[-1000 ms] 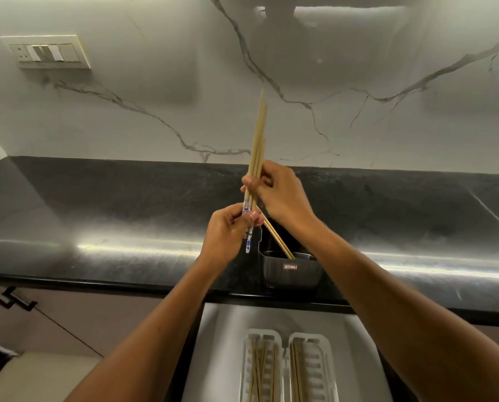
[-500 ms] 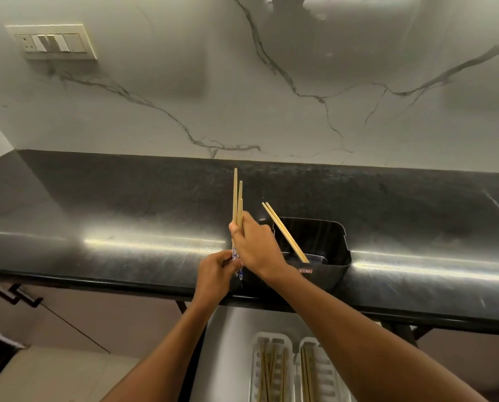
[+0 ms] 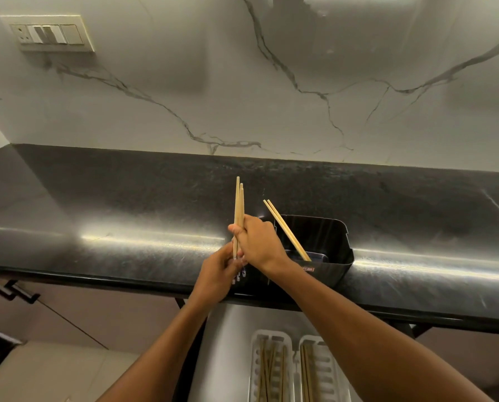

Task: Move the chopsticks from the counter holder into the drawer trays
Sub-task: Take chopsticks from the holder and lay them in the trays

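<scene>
A small bundle of wooden chopsticks (image 3: 238, 204) stands upright above the counter's front edge. My right hand (image 3: 258, 242) grips the bundle around its middle. My left hand (image 3: 220, 271) holds its lower, patterned ends just below. A black holder (image 3: 328, 250) sits on the counter right behind my right hand, with two chopsticks (image 3: 286, 229) leaning out of it to the left. Below the counter, the open drawer holds two white trays (image 3: 296, 339), and several chopsticks lie in each.
The dark counter (image 3: 126, 227) runs across the view under a marble wall with a switch plate (image 3: 46, 33) at upper left. Dark cabinet handles (image 3: 9, 290) stick out at lower left. The pale drawer floor (image 3: 225, 352) lies left of the trays.
Both hands have come down with the bundle from in front of the wall to counter height, and the view tilted so the holder's inside shows. In the last half second little moved.
</scene>
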### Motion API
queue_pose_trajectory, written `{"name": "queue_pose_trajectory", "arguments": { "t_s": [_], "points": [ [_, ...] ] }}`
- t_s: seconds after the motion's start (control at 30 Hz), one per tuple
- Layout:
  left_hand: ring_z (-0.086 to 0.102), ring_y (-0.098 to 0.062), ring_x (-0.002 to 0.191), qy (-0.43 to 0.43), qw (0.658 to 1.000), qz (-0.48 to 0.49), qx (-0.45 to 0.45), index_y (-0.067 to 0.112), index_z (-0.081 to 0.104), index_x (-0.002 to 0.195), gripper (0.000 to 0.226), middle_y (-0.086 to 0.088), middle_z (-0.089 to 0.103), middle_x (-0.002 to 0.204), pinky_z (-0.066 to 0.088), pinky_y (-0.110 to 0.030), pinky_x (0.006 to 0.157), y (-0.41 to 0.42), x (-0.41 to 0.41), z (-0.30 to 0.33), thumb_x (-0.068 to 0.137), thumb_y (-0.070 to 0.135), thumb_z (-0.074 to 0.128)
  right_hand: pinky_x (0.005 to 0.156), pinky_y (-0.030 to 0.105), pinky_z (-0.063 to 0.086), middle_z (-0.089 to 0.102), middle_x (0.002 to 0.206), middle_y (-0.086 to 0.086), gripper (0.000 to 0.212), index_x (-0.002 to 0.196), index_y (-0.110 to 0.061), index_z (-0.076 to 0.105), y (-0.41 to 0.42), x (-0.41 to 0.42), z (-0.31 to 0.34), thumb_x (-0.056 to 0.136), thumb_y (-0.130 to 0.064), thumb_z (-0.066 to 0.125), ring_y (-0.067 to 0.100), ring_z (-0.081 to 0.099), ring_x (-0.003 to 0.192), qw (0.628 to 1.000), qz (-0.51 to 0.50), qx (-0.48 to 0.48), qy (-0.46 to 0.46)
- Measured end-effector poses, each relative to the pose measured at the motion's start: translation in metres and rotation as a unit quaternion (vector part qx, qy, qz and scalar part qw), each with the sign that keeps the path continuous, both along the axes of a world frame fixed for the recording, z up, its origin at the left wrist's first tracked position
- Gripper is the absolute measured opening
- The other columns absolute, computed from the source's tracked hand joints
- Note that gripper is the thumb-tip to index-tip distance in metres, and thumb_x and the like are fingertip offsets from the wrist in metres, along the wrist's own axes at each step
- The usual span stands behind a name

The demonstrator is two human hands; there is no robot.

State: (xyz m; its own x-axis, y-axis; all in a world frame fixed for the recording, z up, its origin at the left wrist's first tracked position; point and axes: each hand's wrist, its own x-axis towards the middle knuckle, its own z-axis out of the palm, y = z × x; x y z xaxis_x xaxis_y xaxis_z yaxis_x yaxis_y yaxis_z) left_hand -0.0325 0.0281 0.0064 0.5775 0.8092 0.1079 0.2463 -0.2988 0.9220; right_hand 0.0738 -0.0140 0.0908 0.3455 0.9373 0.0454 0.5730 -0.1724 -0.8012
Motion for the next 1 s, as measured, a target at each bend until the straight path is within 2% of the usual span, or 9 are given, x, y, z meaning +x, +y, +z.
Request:
{"name": "queue_pose_trajectory", "arguments": {
  "t_s": [0.07,0.13,0.2,0.3,0.4,0.53,0.77,0.9,1.0],
  "points": [
    [0.065,-0.032,0.085,-0.017,0.999,-0.027,-0.002,0.021,0.067,0.098,0.013,-0.011,0.071,0.088,0.054,-0.044,0.076,0.005,-0.004,0.003,0.094,0.017,0.055,0.074,0.045,0.059,0.068,0.085,0.014,0.024,0.097,-0.009,0.058,0.001,0.0,0.003,0.098,-0.03,0.046,0.026,0.068,0.074,1.0,-0.001,-0.002,0.0],
    [0.061,-0.043,0.084,-0.007,0.999,-0.043,0.004,0.012,0.067,0.096,0.015,-0.02,0.069,0.088,0.051,-0.054,0.076,0.009,-0.006,0.002,0.096,0.016,0.053,0.076,0.046,0.058,0.068,0.087,0.016,0.027,0.1,-0.007,0.058,0.001,0.0,0.003,0.099,-0.029,0.045,0.028,0.068,0.076,1.0,0.002,-0.011,0.009],
    [0.059,-0.039,0.072,0.001,0.999,-0.044,0.007,0.01,0.068,0.09,0.016,-0.022,0.068,0.083,0.049,-0.051,0.066,0.009,-0.008,0.0,0.095,0.014,0.054,0.078,0.046,0.057,0.068,0.087,0.016,0.028,0.101,-0.006,0.059,0.0,-0.001,0.0,0.099,-0.029,0.045,0.028,0.068,0.079,1.0,0.008,-0.025,0.017],
    [0.061,-0.016,0.067,-0.006,1.0,-0.03,-0.002,0.012,0.071,0.08,0.017,-0.012,0.071,0.074,0.048,-0.036,0.065,0.007,-0.005,-0.001,0.092,0.014,0.059,0.078,0.045,0.058,0.066,0.08,0.011,0.029,0.096,-0.006,0.06,-0.003,-0.005,-0.003,0.099,-0.031,0.046,0.026,0.068,0.076,0.999,0.003,-0.024,0.029],
    [0.066,-0.016,0.067,-0.024,1.0,-0.007,0.002,0.015,0.072,0.078,0.016,-0.006,0.073,0.072,0.051,-0.03,0.064,0.008,0.0,0.0,0.09,0.015,0.062,0.073,0.047,0.058,0.066,0.077,0.012,0.028,0.092,-0.009,0.058,-0.002,-0.006,-0.001,0.099,-0.033,0.044,0.028,0.068,0.072,0.999,-0.009,0.003,0.039],
    [0.059,-0.023,0.058,-0.008,1.0,0.015,0.026,0.012,0.071,0.074,0.019,-0.011,0.068,0.065,0.047,-0.036,0.055,0.008,0.001,-0.011,0.091,0.017,0.061,0.072,0.049,0.058,0.066,0.086,0.017,0.026,0.097,-0.008,0.054,-0.004,-0.004,-0.007,0.1,-0.03,0.041,0.033,0.068,0.077,0.998,-0.012,0.004,0.06],
    [0.052,0.0,0.051,0.0,0.998,0.049,0.039,0.028,0.065,0.065,0.028,0.005,0.063,0.055,0.039,-0.011,0.049,0.001,0.002,-0.012,0.089,0.014,0.063,0.073,0.048,0.058,0.065,0.085,0.015,0.026,0.094,-0.007,0.056,-0.005,-0.008,-0.017,0.1,-0.028,0.041,0.029,0.067,0.075,0.998,-0.017,-0.001,0.066],
    [0.056,-0.003,0.053,-0.017,0.999,0.048,0.01,0.011,0.067,0.07,0.021,-0.01,0.067,0.063,0.044,-0.017,0.052,-0.005,-0.005,0.0,0.09,0.016,0.062,0.072,0.048,0.058,0.066,0.087,0.016,0.02,0.09,-0.009,0.056,-0.009,-0.012,-0.008,0.1,-0.023,0.044,0.027,0.067,0.072,0.997,-0.014,-0.001,0.07],
    [0.063,-0.028,0.064,-0.038,0.999,0.032,0.015,0.019,0.072,0.075,0.022,-0.01,0.07,0.068,0.052,-0.036,0.059,-0.015,-0.019,0.003,0.086,0.035,0.063,0.075,0.045,0.058,0.068,0.087,0.013,0.019,0.095,-0.009,0.059,-0.023,-0.017,0.004,0.098,-0.023,0.047,0.023,0.068,0.076,0.998,0.003,0.013,0.065]
  ]
}}
